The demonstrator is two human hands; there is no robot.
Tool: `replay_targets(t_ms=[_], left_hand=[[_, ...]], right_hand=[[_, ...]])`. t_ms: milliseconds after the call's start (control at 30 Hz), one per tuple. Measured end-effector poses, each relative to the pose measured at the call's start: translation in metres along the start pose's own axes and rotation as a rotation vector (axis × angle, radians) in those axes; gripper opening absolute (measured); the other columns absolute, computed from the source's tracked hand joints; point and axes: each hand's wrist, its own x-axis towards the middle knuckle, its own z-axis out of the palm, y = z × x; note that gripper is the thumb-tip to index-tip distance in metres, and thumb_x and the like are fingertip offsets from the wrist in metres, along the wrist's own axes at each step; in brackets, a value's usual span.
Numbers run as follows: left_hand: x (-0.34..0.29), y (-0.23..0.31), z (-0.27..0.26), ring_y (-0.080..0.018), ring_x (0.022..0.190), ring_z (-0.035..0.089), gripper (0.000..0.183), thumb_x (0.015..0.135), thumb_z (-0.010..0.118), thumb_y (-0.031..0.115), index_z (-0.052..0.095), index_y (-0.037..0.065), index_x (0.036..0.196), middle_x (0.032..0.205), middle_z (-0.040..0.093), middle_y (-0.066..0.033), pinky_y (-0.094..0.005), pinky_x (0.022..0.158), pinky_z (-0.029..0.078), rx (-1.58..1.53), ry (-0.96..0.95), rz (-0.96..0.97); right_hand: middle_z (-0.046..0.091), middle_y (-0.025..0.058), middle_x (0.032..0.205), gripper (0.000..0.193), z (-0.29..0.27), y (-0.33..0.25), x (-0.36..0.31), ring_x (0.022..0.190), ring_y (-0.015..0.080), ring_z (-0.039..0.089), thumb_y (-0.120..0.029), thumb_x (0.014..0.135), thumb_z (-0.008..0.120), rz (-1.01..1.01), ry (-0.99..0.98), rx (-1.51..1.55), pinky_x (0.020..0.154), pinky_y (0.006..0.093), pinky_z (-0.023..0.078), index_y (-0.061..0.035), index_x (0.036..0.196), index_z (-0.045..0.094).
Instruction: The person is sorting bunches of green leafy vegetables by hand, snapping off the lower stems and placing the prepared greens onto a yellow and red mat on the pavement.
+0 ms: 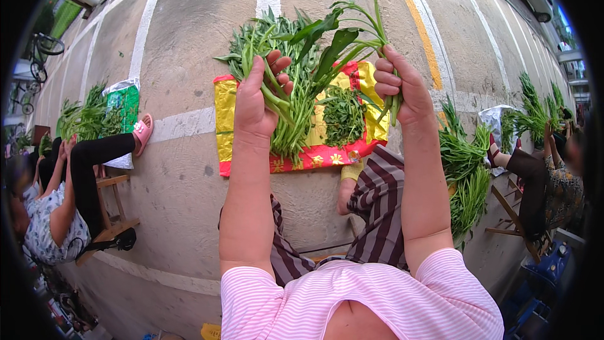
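My left hand [261, 97] is curled, palm up, round several green stems of leafy greens [281, 102] that look like water spinach. A few more stalks of leafy greens [377, 19] are gripped in my right hand [402, 82], their long leaves drooping leftward and the cut ends poking out below the fist. Beneath my hands a red and yellow plastic sack [224, 113] lies flat on the ground. A tall heap of long-stemmed greens [292, 135] covers its left and middle, partly behind my left hand. On its right side sits a smaller pile of leafy pieces [343, 116].
To my right, more bundles of greens [469, 195] lie on the pavement. A person [60, 214] sits on a wooden stool at left beside greens on a green sack [129, 104]. Another person [560, 176] sits at far right. White painted lines [151, 19] cross the ground.
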Motion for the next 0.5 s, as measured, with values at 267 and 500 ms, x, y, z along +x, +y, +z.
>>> replay_targets(t_ms=[267, 500], left_hand=[[-0.002, -0.016, 0.01, -0.022, 0.097, 0.063, 0.035, 0.1, 0.044, 0.024, 0.054, 0.002, 0.125, 0.118, 0.061, -0.0123, -0.0423, 0.095, 0.05, -0.028, -0.043, -0.1], [-0.002, -0.03, 0.005, -0.0125, 0.083, 0.061, 0.032, 0.097, 0.053, 0.024, 0.058, 0.006, 0.123, 0.092, 0.064, -0.0005, -0.0334, 0.079, 0.054, 0.101, -0.043, -0.12]], right_hand=[[0.053, 0.0004, 0.078, 0.015, -0.001, 0.023, 0.012, 0.056, 0.0038, 0.047, -0.017, 0.095, 0.058, -0.043, 0.061, 0.079, 0.045, 0.0179, 0.04, -0.0053, 0.093, 0.048], [0.065, 0.0068, 0.087, 0.016, 0.028, 0.054, 0.012, 0.075, 0.0116, 0.065, -0.016, 0.095, 0.057, -0.15, 0.271, -0.499, 0.063, 0.024, 0.054, -0.0021, 0.1, 0.05]])
